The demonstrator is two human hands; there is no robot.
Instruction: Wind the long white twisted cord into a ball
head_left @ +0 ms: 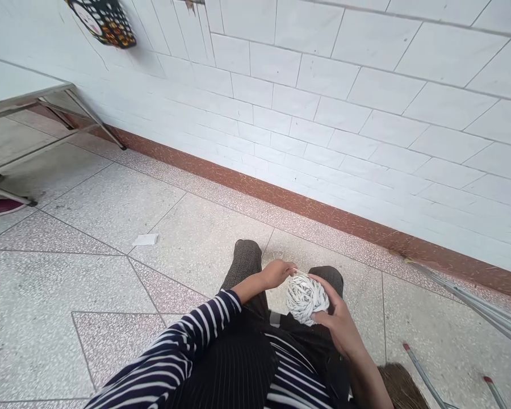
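A wound ball of white cord or yarn with dark flecks point(306, 298) sits above my lap, between my knees. My right hand point(338, 321) is wrapped around its right side, thumb below and fingers over the top. At the upper left of the ball, my left hand point(277, 274) pinches a thin pale strand point(300, 272) that runs across to the ball's top. A loose loop of similar strand point(277, 255) shows faintly just beyond my left hand.
A metal-legged table point(29, 94) stands at left, with a dark red shoe point(2, 208) under it. A white piece point(145, 240) lies on the speckled floor. A patterned bag point(106, 23) hangs on the tiled wall. Metal poles point(472, 298) and brown bristles point(402, 386) are at right.
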